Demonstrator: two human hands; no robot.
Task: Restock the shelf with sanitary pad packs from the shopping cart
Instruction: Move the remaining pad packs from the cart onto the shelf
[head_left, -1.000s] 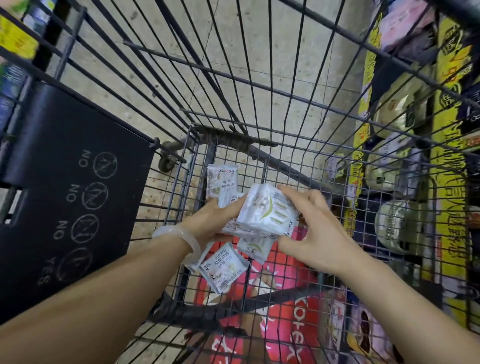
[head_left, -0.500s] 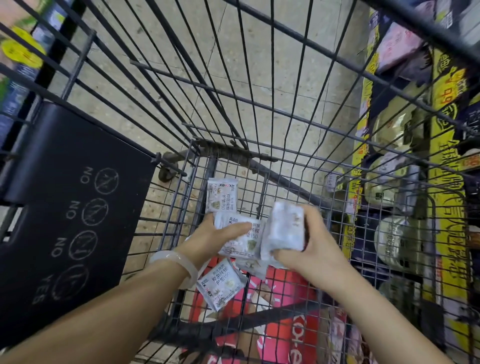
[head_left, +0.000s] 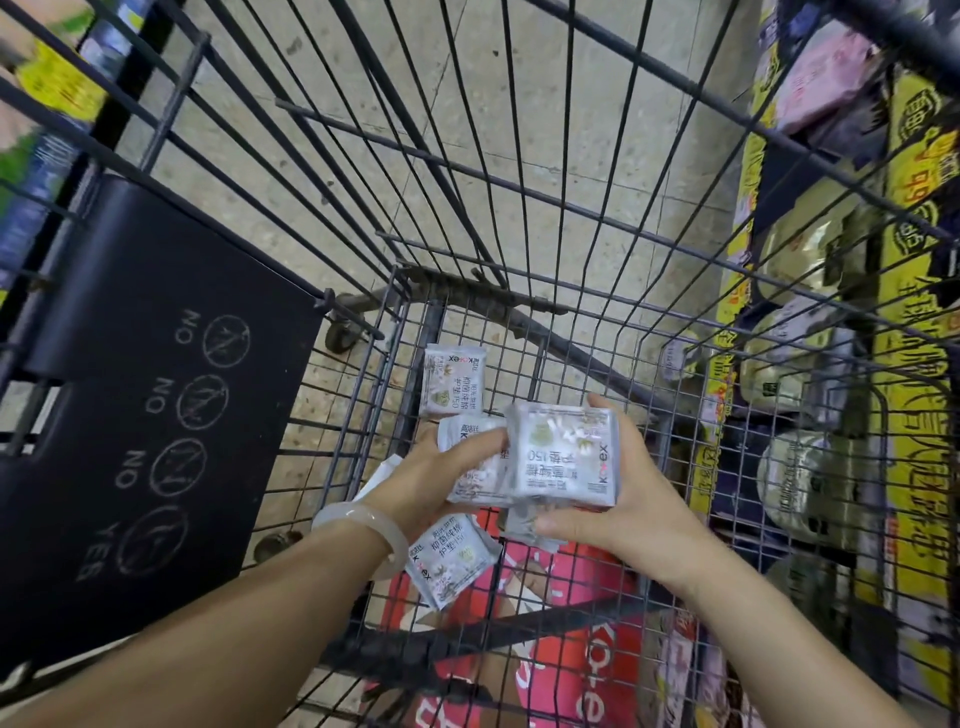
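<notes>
Inside the wire shopping cart both my hands are low near its floor. My right hand grips a white sanitary pad pack, its printed face turned up toward me. My left hand, with a pale bangle on the wrist, holds a second white pack just left of the first; the two packs overlap. Another white pack lies flat on the cart floor beyond my hands, and one more lies under my left wrist. A further pack is partly hidden beneath my right hand.
A black child-seat flap with NO/YES symbols fills the cart's left side. Red and pink packaging lies on the rack under the basket. A shelf with green-white packs and yellow price strips runs along the right, behind the cart's wires.
My right hand has turned its pack from edge-on to face-up and brought it against the pack in my left hand. Both hands have stayed low in the cart.
</notes>
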